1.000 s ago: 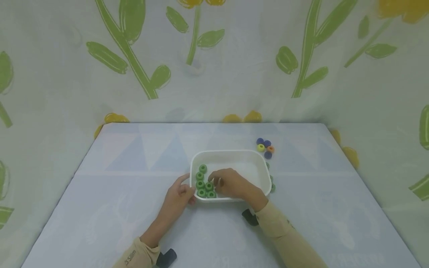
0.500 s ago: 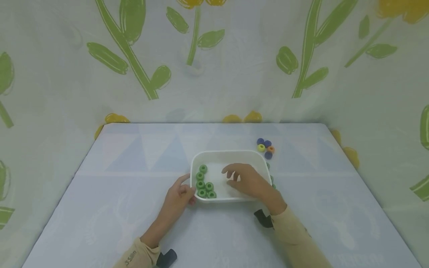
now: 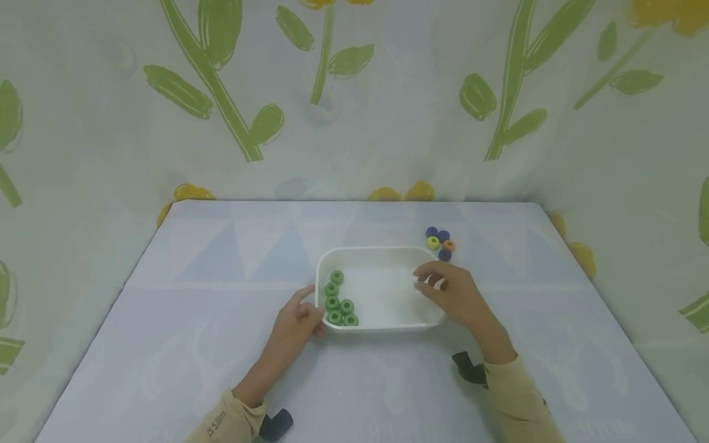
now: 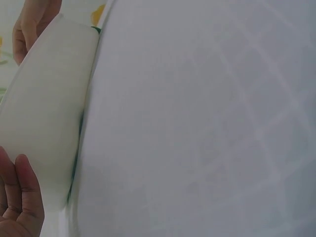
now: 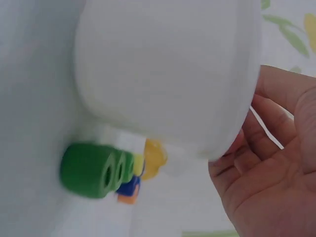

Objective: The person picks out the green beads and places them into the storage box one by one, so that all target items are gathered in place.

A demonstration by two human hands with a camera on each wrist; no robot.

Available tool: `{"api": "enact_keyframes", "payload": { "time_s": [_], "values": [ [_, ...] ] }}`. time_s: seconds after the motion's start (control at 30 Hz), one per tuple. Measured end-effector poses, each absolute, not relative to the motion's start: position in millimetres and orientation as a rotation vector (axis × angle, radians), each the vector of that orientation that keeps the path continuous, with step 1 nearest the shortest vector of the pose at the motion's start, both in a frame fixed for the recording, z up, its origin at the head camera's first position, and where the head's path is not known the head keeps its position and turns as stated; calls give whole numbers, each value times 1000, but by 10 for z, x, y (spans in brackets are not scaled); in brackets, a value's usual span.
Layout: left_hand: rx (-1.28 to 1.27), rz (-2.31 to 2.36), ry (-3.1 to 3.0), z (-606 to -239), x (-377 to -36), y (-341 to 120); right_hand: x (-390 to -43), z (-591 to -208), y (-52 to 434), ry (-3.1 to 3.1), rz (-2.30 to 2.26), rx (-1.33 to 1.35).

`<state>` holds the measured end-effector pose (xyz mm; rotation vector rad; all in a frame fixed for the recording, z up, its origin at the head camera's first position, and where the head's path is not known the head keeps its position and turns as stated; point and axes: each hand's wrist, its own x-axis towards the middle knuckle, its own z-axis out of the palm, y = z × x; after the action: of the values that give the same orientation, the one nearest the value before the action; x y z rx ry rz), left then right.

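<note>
A white tray [image 3: 382,249] sits mid-table with several green rings [image 3: 339,304] lying in its left part. My left hand [image 3: 310,311] holds the tray's near left corner, thumb along the left wall and fingers [image 4: 19,202] curled by the front wall [image 4: 44,113]. My right hand [image 3: 429,280] hovers over the tray's right rim with relaxed fingers, and nothing shows in it. In the right wrist view its palm [image 5: 266,163] is beside the tray wall [image 5: 168,69], and green rings [image 5: 94,170] lie on the table outside that wall.
A small cluster of blue, yellow and orange rings [image 3: 439,243] lies just beyond the tray's far right corner. The pale table [image 3: 221,369] is backed by a flowered curtain [image 3: 354,111]. Black wrist mounts [image 3: 471,368] sit at both cuffs.
My right hand has moved from the green rings at the tray's left across to its right rim, with nothing visible in it. The left hand and the tray have stayed put.
</note>
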<state>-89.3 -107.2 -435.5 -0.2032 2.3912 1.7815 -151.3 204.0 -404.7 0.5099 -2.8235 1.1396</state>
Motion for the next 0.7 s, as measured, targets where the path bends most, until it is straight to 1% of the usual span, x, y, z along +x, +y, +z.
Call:
{"api": "enact_keyframes", "payload": {
  "time_s": [0.3,0.47,0.7],
  "values": [
    [-207,1773,2389,-4346,-893,-1069,-1449,-4071,2322,-2753,1106,176],
    [-209,1779,2387,-4346,-891,-1067,-1430,-4133,2444,-2743,1179,94],
    [-203,1791,2383,-4367,-895,-1073,-1404,-4223,2544,-2724,1238,49]
  ]
}}
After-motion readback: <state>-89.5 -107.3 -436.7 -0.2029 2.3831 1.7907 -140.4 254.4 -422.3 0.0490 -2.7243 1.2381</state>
